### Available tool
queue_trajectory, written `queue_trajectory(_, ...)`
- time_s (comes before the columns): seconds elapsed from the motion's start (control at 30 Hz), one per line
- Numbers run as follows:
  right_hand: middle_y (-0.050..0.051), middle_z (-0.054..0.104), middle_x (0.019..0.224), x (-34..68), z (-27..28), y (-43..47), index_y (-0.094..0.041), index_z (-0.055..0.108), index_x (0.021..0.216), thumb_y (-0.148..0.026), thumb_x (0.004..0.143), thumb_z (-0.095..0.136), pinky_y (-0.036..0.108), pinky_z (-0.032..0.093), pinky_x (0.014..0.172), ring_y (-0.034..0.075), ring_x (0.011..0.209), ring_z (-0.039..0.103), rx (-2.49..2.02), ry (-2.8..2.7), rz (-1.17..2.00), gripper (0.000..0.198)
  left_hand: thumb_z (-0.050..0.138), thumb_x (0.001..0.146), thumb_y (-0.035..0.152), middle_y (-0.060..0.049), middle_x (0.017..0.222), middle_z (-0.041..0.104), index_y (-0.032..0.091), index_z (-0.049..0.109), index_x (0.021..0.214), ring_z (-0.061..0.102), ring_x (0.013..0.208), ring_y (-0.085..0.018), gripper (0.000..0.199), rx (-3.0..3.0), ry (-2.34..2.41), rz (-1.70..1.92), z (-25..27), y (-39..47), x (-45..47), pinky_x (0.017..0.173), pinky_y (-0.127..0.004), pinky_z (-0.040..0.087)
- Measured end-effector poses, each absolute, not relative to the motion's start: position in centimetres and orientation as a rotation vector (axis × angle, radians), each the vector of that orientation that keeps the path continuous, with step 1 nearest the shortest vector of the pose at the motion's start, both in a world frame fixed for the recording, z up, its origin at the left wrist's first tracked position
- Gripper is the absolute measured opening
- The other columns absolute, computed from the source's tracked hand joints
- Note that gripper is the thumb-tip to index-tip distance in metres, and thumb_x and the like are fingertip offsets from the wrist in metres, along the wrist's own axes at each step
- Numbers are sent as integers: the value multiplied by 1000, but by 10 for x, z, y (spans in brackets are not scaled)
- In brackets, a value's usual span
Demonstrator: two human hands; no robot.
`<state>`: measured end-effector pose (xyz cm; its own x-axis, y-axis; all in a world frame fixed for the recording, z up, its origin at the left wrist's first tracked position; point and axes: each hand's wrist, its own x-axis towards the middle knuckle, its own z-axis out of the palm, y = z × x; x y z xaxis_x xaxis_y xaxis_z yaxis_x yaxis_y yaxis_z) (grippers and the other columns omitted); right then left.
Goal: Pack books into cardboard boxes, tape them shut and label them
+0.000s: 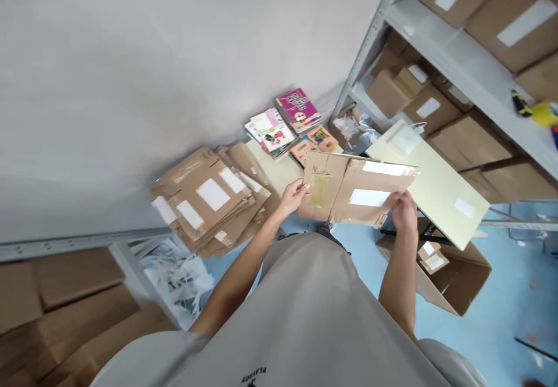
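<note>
A flattened cardboard box (342,192) with white labels is held up in front of me between both hands. My left hand (293,197) pinches its left edge, thumb on the near face. At its lower right side, my right hand (404,211) grips the cardboard, with some fingers hidden behind or against it. Left of it lies a stack of flattened cardboard boxes (204,195), several bearing white labels. Just beyond the held cardboard are piles of books (272,131), one topped by a purple book (299,108).
A pale yellow-green table (436,183) stands to the right. Under it sits an open cardboard box (462,276) with small cartons inside. Metal shelves (453,38) hold cardboard boxes at right, and more boxes (82,282) fill the lower left. White plastic scraps (178,273) lie beside the stack.
</note>
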<state>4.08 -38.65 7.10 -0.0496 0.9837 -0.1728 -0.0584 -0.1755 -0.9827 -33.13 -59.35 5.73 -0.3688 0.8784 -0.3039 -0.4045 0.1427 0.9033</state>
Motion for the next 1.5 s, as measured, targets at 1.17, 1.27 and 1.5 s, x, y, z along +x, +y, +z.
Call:
queue_trajectory(1.17,5,85,96,313,55,-212,-28,72,99,-56,75,92,43,70,90,29,99,79,-1662,-808,1139,42,69,97,100,-13,174,69,28,78,155,62,165,-43,92,1008,1304,983,15,-97,-75,113,-49,73)
queue_trajectory(1.27,8,87,101,322,60,-187,-27,73,98,-61,76,91,47,71,94,32,103,81,-1744,-828,1069,45,58,95,108,-12,185,59,31,71,166,52,175,-45,106,1048,1273,904,5,-65,-63,115,-52,73)
queue_trajectory(1.5,17,90,123,332,49,-131,-26,77,108,-77,73,96,68,64,122,45,130,80,-1858,-942,1042,64,51,87,116,-16,199,36,31,51,183,25,189,-45,128,957,1275,693,-9,-15,-52,147,-63,42)
